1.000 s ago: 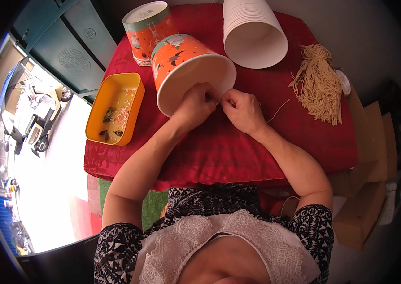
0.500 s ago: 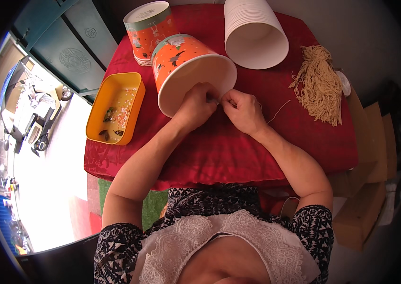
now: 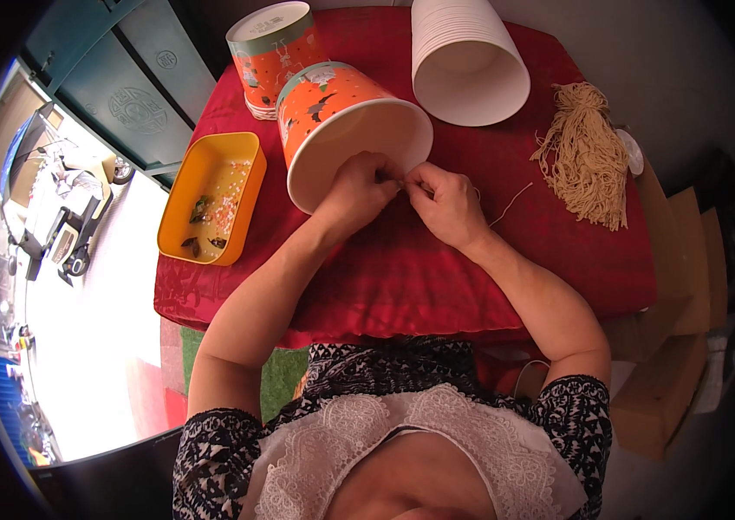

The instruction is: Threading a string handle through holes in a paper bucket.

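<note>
An orange paper bucket (image 3: 326,106) with a grey-green band and dark printed figures lies tilted on its side, its white mouth toward me. My left hand (image 3: 357,192) is closed at the lower right of its rim, fingers inside the mouth and thumb near the edge. Close against those fingertips, my right hand (image 3: 447,204) pinches a thin beige cord; the pinched end is mostly hidden. The cord's loose tail (image 3: 510,203) trails on the red cloth beside my right wrist. A tiny pale bit shows between the two hands, too small to name.
Behind the bucket stands another orange bucket (image 3: 276,56), upside down. A yellow tray (image 3: 168,212) with small pale and dark bits sits left. White nested buckets (image 3: 471,82) lie at the back, a beige cord bundle (image 3: 588,156) right. Cardboard boxes (image 3: 688,260) stand beyond the table's right edge.
The bucket's mouth has shifted very slightly left. Both hands stay at the same part of the rim, with their fingertips barely moved.
</note>
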Demonstrator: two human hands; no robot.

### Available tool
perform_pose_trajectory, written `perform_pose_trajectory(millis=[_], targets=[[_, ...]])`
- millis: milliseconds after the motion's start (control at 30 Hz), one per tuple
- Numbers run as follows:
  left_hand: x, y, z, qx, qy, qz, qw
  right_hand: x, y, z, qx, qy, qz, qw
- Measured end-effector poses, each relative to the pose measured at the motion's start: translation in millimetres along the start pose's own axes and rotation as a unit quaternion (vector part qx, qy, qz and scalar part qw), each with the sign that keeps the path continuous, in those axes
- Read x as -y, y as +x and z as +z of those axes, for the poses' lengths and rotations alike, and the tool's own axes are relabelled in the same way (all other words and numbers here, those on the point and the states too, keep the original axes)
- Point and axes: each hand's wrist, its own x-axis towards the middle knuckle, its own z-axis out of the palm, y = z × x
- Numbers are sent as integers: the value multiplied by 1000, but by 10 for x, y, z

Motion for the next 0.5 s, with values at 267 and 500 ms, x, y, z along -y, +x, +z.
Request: perform_pose_trajectory(millis=[267, 500], targets=[[41, 7, 19, -30, 11, 21, 999, 16, -12, 17, -11, -13, -38, 999], [-27, -14, 7, -27, 11, 2, 1000, 22, -21, 23, -10, -33, -27, 999]])
